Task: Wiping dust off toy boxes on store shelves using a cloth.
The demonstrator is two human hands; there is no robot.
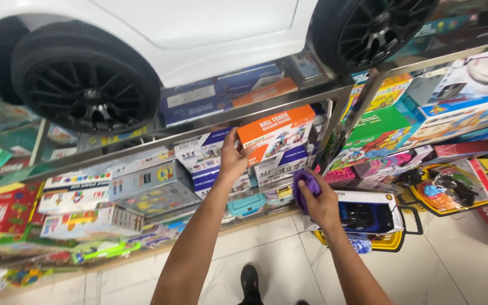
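Orange and white cardboard marks the toy box point(276, 137) that the left hand point(233, 159) holds by its lower left corner, fingers wrapped up the side and thumb on the front. The box sits tilted at the front of the glass shelf point(142, 141), leaning over a stack of blue and white boxes point(210, 155) just below it. The right hand point(320, 204) is clenched on a purple cloth point(306, 186), which bunches out above the knuckles, just beneath the orange box and close to its lower right corner. The 2 hands are near each other but apart.

Behind that hand stands a white box with a black car picture point(362, 214), and under it a yellow tray point(385, 240). To the left, a grey box point(153, 186) and a red and green box point(4, 212) rest on the lower shelf. On top of the shelf unit stands a white ride-on car point(199, 28) with 2 black wheels point(86, 85). Green boxes point(382, 127) fill the next unit on the right. A sandalled foot point(249, 280) shows on the pale tiled floor point(453, 271).
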